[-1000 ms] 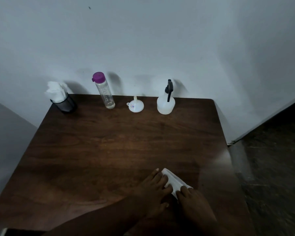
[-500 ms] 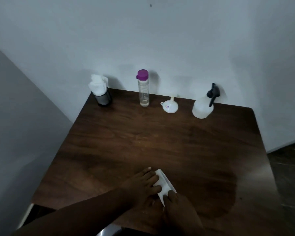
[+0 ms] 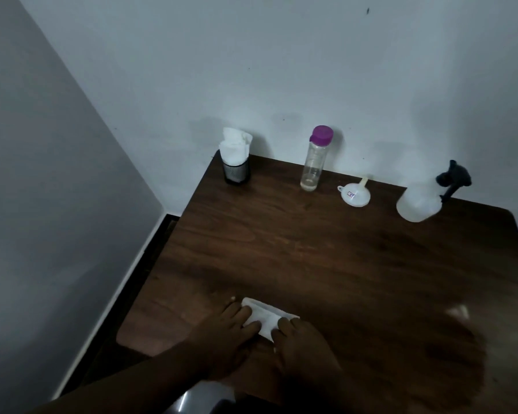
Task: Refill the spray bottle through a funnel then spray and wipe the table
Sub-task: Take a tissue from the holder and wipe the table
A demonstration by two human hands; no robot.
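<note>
A folded white tissue (image 3: 265,316) lies flat on the dark wooden table (image 3: 326,258) near its front left. My left hand (image 3: 225,336) and my right hand (image 3: 299,342) both press down on the tissue with fingers spread over it. Along the back edge stand a clear bottle with a purple cap (image 3: 314,158), a small white funnel (image 3: 354,194) lying upside down, and a white spray bottle with a black trigger head (image 3: 423,198). A darker wet patch (image 3: 431,348) covers the table to the right of my hands.
A black mesh cup holding white tissues (image 3: 235,162) sits at the back left corner. White walls close the back and left sides. A dark gap of floor (image 3: 132,282) runs along the table's left edge.
Both hands have slid the tissue leftward across the table toward its front left. The view has swung left, showing the left wall and floor gap.
</note>
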